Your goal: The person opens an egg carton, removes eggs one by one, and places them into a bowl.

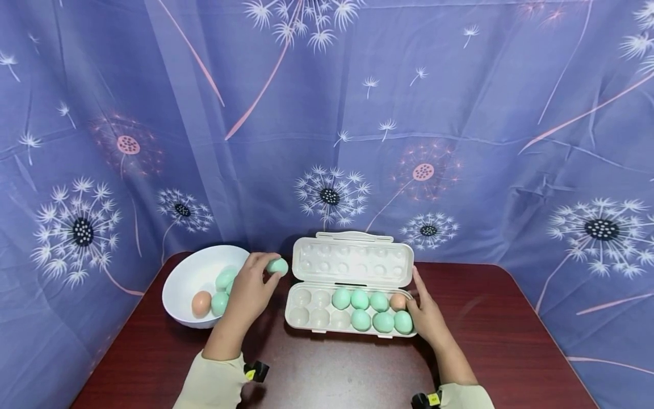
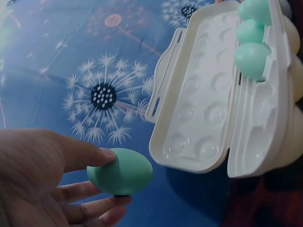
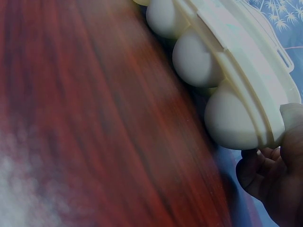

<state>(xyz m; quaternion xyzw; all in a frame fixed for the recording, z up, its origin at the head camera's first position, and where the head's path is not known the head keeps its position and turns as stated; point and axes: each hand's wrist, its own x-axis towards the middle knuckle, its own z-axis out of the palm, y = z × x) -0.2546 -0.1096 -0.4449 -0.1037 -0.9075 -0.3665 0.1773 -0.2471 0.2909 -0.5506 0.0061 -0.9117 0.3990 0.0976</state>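
Between thumb and fingertips, my left hand [image 1: 252, 289] pinches a green egg [image 2: 120, 171]. It holds this egg in the air between the white bowl [image 1: 179, 272] and the open egg carton [image 1: 352, 331]. My right hand [image 1: 429, 315] grips the carton's right end; in the right wrist view its fingers curl about the end wall. Several green eggs [image 1: 360, 320] and one brown egg [image 1: 398, 301] sit in the carton's right-hand cups. Cups at the left end hold nothing. In the bowl lie a brown egg [image 1: 201, 304] and some green eggs [image 1: 219, 304], partly hidden by my left hand.
The carton's lid [image 1: 352, 262] stands raised behind the cups, near the blue dandelion-print curtain [image 1: 357, 113]. Everything rests on a dark red wooden table [image 1: 490, 318], its back edge close to the curtain.
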